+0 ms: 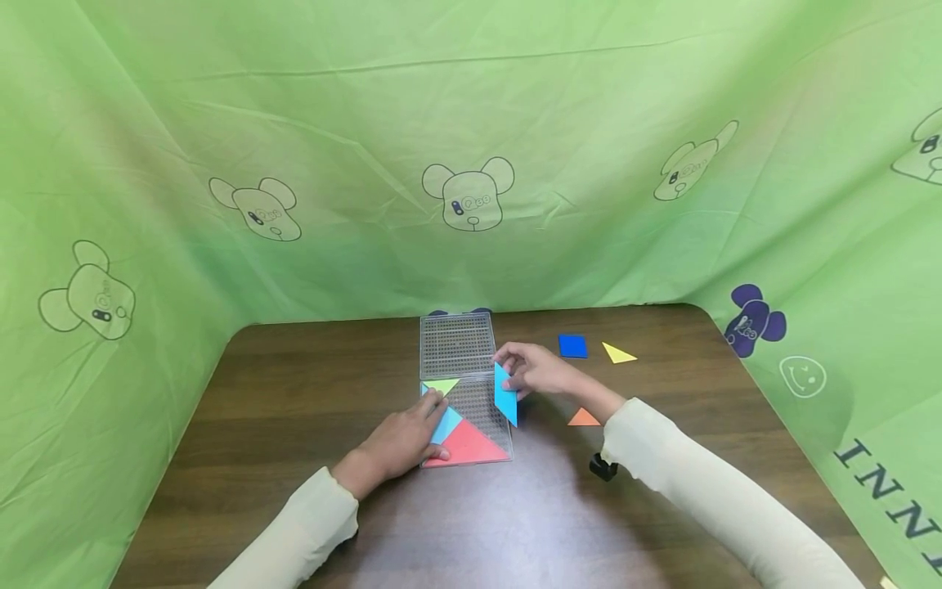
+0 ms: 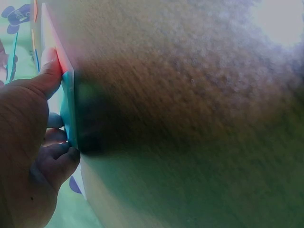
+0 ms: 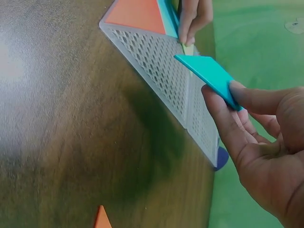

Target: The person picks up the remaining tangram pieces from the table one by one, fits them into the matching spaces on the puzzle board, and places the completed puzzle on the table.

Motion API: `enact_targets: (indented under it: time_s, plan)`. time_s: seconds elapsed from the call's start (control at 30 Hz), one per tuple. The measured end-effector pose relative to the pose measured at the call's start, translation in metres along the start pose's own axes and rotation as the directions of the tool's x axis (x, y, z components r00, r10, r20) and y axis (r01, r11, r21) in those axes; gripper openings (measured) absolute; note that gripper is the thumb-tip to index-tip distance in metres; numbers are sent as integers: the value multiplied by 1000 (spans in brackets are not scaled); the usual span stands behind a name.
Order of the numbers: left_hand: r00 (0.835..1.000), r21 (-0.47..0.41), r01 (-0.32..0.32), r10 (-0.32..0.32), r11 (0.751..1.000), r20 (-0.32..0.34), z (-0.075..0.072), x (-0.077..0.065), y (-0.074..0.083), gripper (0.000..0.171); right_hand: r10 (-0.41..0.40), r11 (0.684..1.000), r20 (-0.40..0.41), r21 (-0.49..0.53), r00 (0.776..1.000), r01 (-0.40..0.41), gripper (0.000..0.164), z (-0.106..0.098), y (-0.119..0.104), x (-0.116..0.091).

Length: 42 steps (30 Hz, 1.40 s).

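Note:
My right hand [image 1: 540, 370] pinches a light-blue parallelogram tangram piece [image 1: 504, 401] between thumb and fingers, tilted above the right side of a clear plastic case [image 1: 477, 401]. In the right wrist view the parallelogram [image 3: 209, 71] is raised off the grid floor. Across the case's left side rests my left hand [image 1: 401, 438], its thumb on the red triangle [image 1: 474, 446] and its fingertips by the light-green triangle [image 1: 444, 384]. A light-blue piece [image 1: 447, 424] lies between these two, partly covered by that hand. The left wrist view has the thumb [image 2: 51, 71] along the case edge.
The case's other gridded half [image 1: 456, 345] lies opened flat toward the back. To the right on the brown table [image 1: 294, 393] are a dark-blue square [image 1: 572, 346], a yellow triangle [image 1: 618, 353] and an orange triangle [image 1: 583, 418]. Green cloth [image 1: 383, 270] surrounds the table's back and sides.

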<state>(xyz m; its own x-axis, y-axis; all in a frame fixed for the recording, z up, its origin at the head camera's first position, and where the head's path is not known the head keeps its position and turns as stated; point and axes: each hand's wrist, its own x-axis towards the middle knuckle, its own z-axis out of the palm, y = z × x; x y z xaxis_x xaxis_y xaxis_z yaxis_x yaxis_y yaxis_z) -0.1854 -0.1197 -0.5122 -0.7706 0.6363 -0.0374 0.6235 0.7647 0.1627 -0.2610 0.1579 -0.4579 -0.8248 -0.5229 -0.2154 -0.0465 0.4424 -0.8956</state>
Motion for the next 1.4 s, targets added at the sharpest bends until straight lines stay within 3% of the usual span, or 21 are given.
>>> enact_targets:
  time_s: [0.13,0.47,0.7,1.1,1.4]
  plan:
    - [1000,-5,5,-5,1000,5,0,0,0,85,2,1000,7,-9,1000,-2,32,6,3,2]
    - [999,-3,19,-19,1000,27,-4,0,2,85,15,1000,65,25,998,-16,38,18,11,3]
    - [1000,5,19,-19,1000,22,-3,1,1,85,41,999,57,0,998,-41,34,23,13,5]
    - [999,6,25,-25,1000,34,1,2,0,86,69,981,-3,-182,998,-68,25,32,15,8]
    - [998,15,31,-32,999,47,-1,2,1,86,42,930,-56,-363,998,-59,26,40,11,12]
